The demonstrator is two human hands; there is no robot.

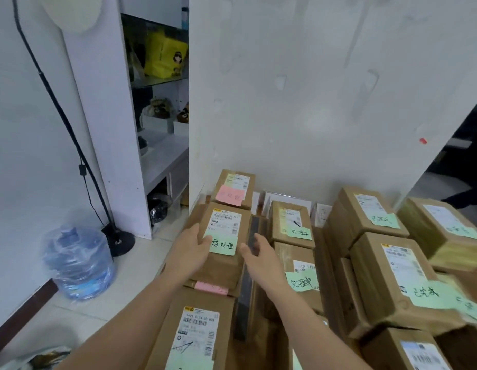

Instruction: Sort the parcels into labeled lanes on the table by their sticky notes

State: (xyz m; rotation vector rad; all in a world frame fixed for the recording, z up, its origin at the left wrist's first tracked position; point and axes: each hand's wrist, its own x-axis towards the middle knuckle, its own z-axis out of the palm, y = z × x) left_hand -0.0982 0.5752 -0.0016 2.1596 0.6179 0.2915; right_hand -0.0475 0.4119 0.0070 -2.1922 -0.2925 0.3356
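Note:
A brown cardboard parcel point(226, 222) with a white shipping label and a green sticky note point(223, 245) sits in the left lane, stacked on a parcel with a pink note point(211, 287). My left hand point(190, 248) grips its left side, thumb on top by the green note. My right hand point(254, 253) hovers at its right edge with fingers loosely curled, apart from the box. Behind stands a parcel with a pink note point(230, 196). The middle lane holds parcels with green notes point(298, 232) point(302, 281). The right lane holds green-noted parcels point(385, 220) point(425, 292).
A dark divider strip point(246, 276) separates the left and middle lanes. Another labeled parcel point(197, 332) lies nearest me. A white wall rises behind the table. On the floor to the left stand a water jug point(78, 263) and a lamp base point(120, 243).

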